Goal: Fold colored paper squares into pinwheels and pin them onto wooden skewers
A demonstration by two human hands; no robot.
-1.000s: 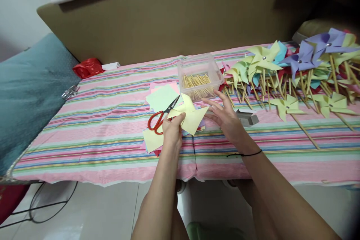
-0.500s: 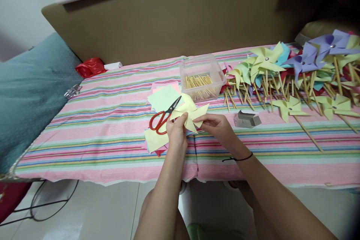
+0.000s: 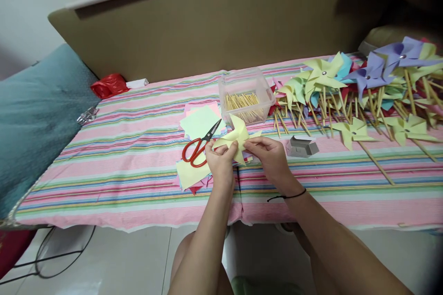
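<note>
Both hands hold a pale yellow paper pinwheel [image 3: 238,131] a little above the striped cloth. My left hand [image 3: 221,159] pinches it near the middle, the thumb pressed on the folded paper. On the other side my right hand [image 3: 268,154] grips one blade between thumb and fingers. No stick shows on this pinwheel. Red-handled scissors [image 3: 199,146] lie just left of my left hand, blades pointing away. Under and beyond them are paper sheets, a pale green one [image 3: 199,121] on top of one pile and a yellow one [image 3: 190,173] on another.
A clear plastic box [image 3: 268,101] of wooden sticks [image 3: 242,103] stands behind the hands. To the right are a small grey box [image 3: 302,146] and a crowd of finished pinwheels [image 3: 368,73] on sticks. A red plastic bag [image 3: 109,85] lies at the far left.
The pinwheel has turned in my hands, and my left thumb now presses closer to its middle. My right fingers have shifted along the paper. The view has moved slightly.
</note>
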